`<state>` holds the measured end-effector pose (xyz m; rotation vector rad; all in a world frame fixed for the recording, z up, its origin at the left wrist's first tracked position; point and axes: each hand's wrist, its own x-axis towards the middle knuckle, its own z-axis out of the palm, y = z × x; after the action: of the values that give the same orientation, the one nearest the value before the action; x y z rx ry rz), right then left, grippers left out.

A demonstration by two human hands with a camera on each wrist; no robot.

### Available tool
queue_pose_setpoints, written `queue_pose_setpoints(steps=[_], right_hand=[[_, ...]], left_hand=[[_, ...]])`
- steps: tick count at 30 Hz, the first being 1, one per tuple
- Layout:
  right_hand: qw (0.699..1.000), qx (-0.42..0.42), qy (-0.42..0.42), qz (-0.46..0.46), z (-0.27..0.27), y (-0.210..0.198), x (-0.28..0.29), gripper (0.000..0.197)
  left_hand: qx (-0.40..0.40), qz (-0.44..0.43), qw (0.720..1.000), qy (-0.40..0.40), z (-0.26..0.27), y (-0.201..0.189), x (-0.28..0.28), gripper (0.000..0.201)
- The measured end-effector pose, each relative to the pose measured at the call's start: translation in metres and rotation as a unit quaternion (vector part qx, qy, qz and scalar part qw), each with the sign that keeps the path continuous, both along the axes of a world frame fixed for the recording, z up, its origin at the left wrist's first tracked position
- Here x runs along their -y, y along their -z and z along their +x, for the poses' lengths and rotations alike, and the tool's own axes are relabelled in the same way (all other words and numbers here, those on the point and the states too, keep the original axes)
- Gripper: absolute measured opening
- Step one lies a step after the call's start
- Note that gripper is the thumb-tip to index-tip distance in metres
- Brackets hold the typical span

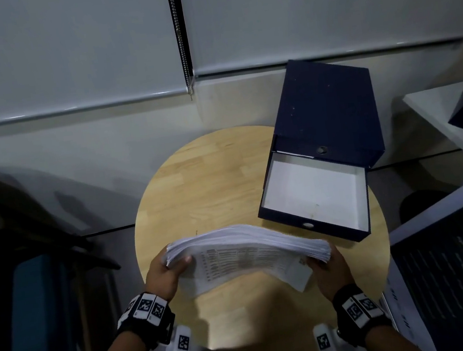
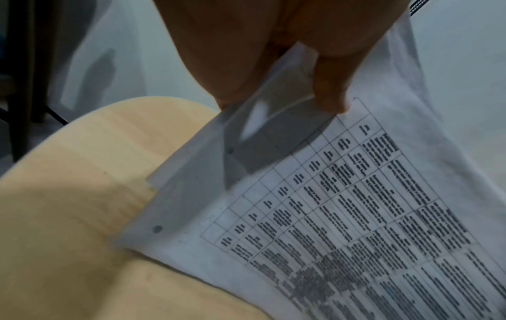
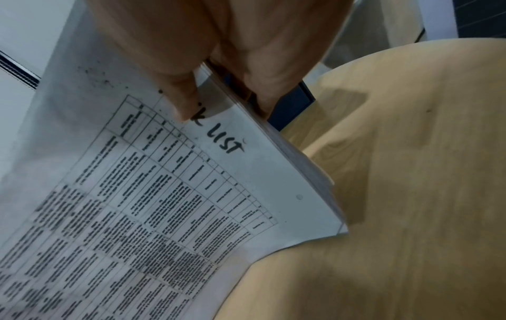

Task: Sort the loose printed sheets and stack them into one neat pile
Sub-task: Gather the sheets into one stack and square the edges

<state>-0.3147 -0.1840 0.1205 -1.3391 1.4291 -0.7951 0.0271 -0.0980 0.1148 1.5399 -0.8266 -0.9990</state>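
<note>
A thick stack of printed sheets [image 1: 246, 250] is held tilted above the round wooden table [image 1: 218, 177], its long lower edge near the tabletop. My left hand [image 1: 167, 269] grips the stack's left end, thumb on the printed front page [image 2: 356, 216]. My right hand [image 1: 329, 265] grips the right end, thumb on the front page [image 3: 164, 194] beside handwritten letters. The front page shows a table of small text with punched holes along its margin. The fingers behind the stack are hidden.
An open dark blue box file [image 1: 315, 196] with a white inside lies at the table's right rear, its lid [image 1: 327, 109] raised toward the wall. A dark panel [image 1: 458, 278] stands at the right, a chair [image 1: 29, 260] at the left.
</note>
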Motion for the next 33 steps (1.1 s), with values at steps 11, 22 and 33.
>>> queue_pose_setpoints(steps=[11, 22, 33], right_hand=[[0.999, -0.003, 0.018, -0.043, 0.004, 0.001, 0.004, 0.047], [0.997, 0.063, 0.021, -0.026, 0.007, -0.015, 0.005, 0.068], [0.996, 0.061, 0.069, -0.018, 0.013, -0.014, 0.012, 0.027]], left_hand=[[-0.041, -0.067, 0.997, -0.024, -0.005, -0.006, 0.010, 0.051], [-0.004, -0.036, 0.982, -0.185, -0.013, -0.011, 0.035, 0.030], [0.015, -0.036, 0.986, -0.160, -0.015, -0.010, 0.034, 0.033]])
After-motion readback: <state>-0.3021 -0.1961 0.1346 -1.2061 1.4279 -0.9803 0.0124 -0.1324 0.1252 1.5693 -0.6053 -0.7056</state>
